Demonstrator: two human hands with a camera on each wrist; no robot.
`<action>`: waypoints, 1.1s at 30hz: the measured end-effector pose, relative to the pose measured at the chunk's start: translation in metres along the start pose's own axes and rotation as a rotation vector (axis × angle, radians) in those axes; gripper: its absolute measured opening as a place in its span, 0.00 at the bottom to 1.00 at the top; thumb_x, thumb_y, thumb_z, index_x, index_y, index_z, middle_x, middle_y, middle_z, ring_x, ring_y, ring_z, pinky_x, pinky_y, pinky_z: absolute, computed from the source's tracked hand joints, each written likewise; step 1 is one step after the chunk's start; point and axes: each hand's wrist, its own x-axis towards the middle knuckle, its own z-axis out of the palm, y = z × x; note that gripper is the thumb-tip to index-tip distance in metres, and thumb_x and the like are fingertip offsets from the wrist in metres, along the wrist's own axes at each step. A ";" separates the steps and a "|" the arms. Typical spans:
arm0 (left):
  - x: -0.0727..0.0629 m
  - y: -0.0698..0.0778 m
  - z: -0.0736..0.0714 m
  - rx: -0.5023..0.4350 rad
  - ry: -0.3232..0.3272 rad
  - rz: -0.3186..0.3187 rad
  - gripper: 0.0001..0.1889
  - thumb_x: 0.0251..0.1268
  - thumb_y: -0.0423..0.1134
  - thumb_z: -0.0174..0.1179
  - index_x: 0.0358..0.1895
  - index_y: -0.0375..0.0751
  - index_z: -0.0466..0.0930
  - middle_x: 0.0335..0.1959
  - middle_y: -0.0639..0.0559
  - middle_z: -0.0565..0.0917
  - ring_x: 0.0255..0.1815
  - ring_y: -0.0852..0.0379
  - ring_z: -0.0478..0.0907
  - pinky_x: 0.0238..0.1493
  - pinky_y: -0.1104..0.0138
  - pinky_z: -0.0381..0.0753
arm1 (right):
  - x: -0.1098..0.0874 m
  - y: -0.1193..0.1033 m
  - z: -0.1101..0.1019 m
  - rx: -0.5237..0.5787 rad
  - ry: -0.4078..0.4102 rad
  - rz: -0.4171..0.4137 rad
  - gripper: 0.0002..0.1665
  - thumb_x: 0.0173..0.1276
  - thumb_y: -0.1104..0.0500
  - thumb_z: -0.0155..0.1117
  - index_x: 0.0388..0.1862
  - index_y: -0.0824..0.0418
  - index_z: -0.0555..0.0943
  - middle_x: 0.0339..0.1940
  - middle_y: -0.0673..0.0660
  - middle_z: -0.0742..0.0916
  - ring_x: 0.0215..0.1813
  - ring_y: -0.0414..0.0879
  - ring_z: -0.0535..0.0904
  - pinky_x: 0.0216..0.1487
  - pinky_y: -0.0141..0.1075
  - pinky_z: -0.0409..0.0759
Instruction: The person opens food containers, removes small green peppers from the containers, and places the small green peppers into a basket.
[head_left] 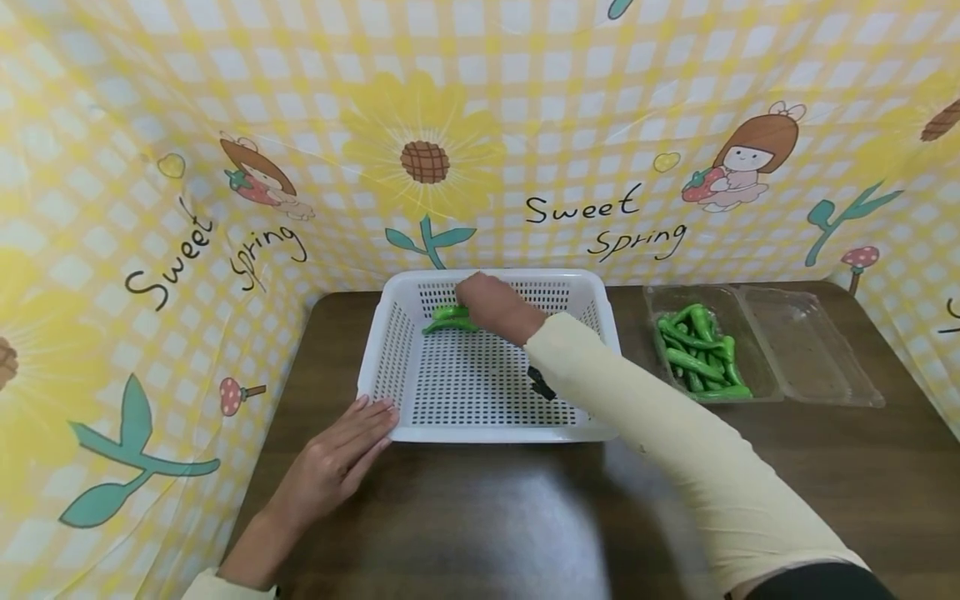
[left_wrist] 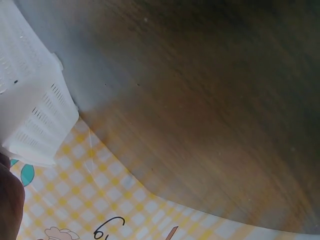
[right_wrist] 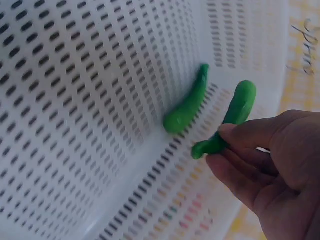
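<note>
The right hand (head_left: 495, 310) pinches a bent green pepper (right_wrist: 243, 101) near one end inside the holey white plastic basket (head_left: 495, 434), so it could slip, while the left hand (head_left: 336, 454) rests straight-fingered on the basket's corner

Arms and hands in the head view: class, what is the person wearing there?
The left hand and right hand wear no gloves. On the right is a pale cream sleeve with dark cloth at its upper end; a small black object, too unclear to name, shows near the wrist. On the left, only part of a pale cream cuff shows.
</note>
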 end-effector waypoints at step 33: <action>-0.001 -0.001 0.002 -0.016 0.011 -0.008 0.17 0.80 0.40 0.55 0.56 0.30 0.85 0.54 0.36 0.88 0.59 0.41 0.85 0.79 0.55 0.71 | 0.008 -0.006 0.016 -0.245 0.001 -0.031 0.13 0.77 0.70 0.55 0.52 0.60 0.83 0.50 0.57 0.87 0.52 0.48 0.84 0.51 0.40 0.90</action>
